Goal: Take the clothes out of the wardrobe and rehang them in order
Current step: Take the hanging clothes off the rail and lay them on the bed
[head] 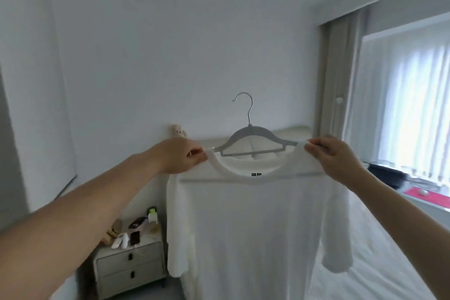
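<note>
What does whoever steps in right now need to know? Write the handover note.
Left hand: pinches the white T-shirt at its left shoulder, by the collar.
Right hand: pinches the right shoulder the same way.
Grey hanger: sits in the neck opening, its arms partly out above the collar, hook free and upright. The shirt is held up in the air over the bed.
Done: this shirt is out of the wardrobe.
Left: settle the shoulders onto the hanger and rehang it. The wardrobe is out of view.
</note>
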